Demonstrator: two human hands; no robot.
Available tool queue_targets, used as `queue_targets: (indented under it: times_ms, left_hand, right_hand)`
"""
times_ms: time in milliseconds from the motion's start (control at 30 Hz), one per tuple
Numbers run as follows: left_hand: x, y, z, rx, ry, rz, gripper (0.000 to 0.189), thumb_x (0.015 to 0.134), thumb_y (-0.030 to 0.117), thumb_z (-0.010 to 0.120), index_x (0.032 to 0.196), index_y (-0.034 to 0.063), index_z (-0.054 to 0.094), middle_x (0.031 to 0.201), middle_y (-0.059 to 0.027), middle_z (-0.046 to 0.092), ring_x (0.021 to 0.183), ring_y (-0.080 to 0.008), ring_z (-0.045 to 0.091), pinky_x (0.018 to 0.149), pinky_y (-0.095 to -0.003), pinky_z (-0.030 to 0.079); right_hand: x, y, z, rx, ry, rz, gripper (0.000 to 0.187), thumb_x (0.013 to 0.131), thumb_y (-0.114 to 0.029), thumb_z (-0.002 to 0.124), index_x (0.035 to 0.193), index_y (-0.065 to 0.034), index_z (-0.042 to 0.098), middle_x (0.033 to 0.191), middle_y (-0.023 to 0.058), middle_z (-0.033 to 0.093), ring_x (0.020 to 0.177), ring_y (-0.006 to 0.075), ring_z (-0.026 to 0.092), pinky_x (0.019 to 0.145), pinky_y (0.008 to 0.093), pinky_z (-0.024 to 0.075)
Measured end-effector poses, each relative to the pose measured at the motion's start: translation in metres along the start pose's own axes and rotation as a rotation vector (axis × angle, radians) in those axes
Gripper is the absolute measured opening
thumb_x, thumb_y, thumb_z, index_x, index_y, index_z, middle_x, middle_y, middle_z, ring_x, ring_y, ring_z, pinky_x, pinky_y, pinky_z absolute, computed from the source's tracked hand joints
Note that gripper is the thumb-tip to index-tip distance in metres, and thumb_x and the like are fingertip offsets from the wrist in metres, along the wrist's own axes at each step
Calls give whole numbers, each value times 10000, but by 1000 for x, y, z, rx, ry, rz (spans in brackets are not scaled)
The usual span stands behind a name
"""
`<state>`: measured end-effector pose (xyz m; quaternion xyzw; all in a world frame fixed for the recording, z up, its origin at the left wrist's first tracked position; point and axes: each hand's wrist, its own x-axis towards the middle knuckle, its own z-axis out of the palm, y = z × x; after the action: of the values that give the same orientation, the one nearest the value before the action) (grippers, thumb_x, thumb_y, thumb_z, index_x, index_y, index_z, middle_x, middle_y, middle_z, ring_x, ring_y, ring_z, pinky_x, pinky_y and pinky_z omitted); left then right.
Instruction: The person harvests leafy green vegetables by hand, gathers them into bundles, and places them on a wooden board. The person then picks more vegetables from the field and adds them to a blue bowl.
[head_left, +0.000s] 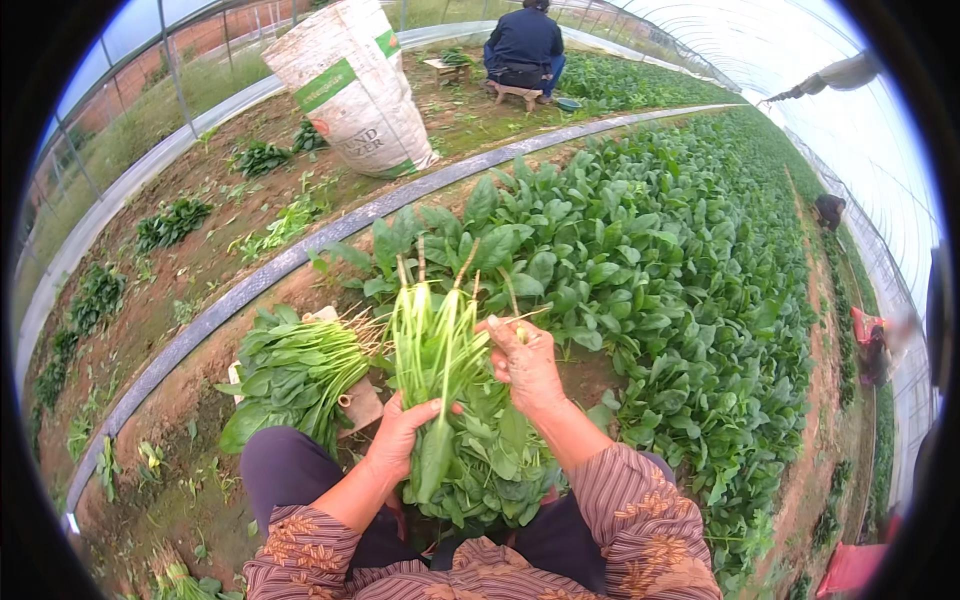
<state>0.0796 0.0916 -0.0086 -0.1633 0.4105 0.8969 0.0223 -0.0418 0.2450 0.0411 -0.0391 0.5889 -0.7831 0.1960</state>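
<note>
My left hand (409, 427) grips a bunch of spinach (431, 330) by its leafy part, with the stems and pale roots pointing away from me. Close to the right side of that bunch, my right hand (531, 367) pinches a thin spinach stem (517, 321) near its root. Below my hands, more loose spinach (495, 472) is heaped between my knees. To the left, a pile of spinach (304, 367) lies on a low wooden stool (362, 409), its roots turned towards the bunch. My fingers partly cover the held leaves.
A dense spinach bed (637, 247) fills the right side. A dark flat hose (360, 219) curves across the soil at left. Beyond it stand a large white sack (367, 105) and a seated person (525, 45). Spinach bundles (172, 223) dot the ground. Other people are at far right.
</note>
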Motion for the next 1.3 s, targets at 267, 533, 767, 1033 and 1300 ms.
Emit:
queue_targets:
  times_ms: [267,533,767,1033,1300]
  left_hand:
    - [0,-3,4,-160,-117,-155,474,822,77,651,1273,16,518,1104,-120,656,955,-221,652,821,-367,557]
    - [-7,-11,10,-151,-121,-73,439,807,97,693,1225,50,565,1087,-80,658,929,-202,651,797,-345,551]
    - [-9,-14,10,-157,-19,-5,349,848,118,688,1179,76,586,1025,-56,654,848,-179,652,703,-317,561]
    - [-10,-12,5,-88,-24,-9,393,823,133,721,1188,82,583,1019,-51,663,849,-166,659,688,-309,570]
    - [-11,-14,-5,-39,28,1,408,817,83,702,1195,45,554,960,-103,654,788,-200,644,608,-318,546]
  right_hand:
    - [7,-18,-16,-137,-128,-166,220,889,-224,691,901,-5,720,575,-70,504,466,17,336,433,190,243]
    - [1,-29,-11,-295,-129,-155,172,895,-191,677,879,-24,715,661,-52,596,531,3,397,480,179,282]
    - [-5,-37,-14,-341,-238,-192,164,887,-152,685,957,-7,719,780,-25,647,712,42,528,653,214,428]
    - [-17,-40,-24,-632,-204,-180,121,857,-118,699,901,-5,690,779,-33,625,709,54,521,654,236,427]
    - [-17,-36,-39,-1333,-109,-858,143,786,-24,656,917,-79,650,822,59,632,708,247,622,620,346,498]
